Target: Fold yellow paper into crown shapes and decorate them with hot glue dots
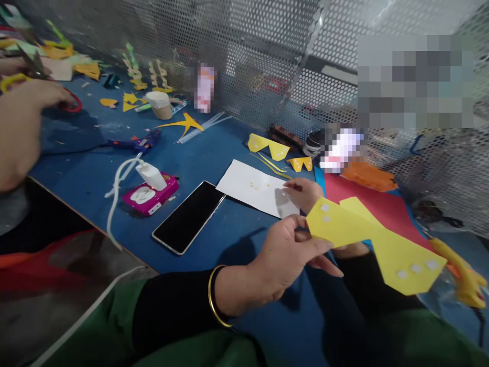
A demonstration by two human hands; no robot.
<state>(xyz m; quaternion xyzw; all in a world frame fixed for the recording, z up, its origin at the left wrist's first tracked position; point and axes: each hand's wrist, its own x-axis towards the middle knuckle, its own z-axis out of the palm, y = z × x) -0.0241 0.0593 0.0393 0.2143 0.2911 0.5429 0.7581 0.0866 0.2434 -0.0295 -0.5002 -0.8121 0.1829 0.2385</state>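
Between the thumb and fingers of my left hand (290, 247) is a yellow paper cutout (397, 250) shaped like a mask or glasses, with several small white squares stuck near its two ends. It is held up over the table, tilted down to the right. Partly behind it, my right hand (305, 193) reaches over a sheet of white paper (239, 178) that bears several tiny yellow bits. Its thumb and forefinger are pinched together at the paper's right part; whatever is between them is too small to make out.
A phone (189, 216) lies left of the paper, near a pink power strip (148, 196) and a glue gun (143, 142). Beyond are two smaller cutouts (269, 148). Red paper (378, 204) and a yellow tool (454, 265) lie right. A co-worker's hand (42, 97) holds scissors.
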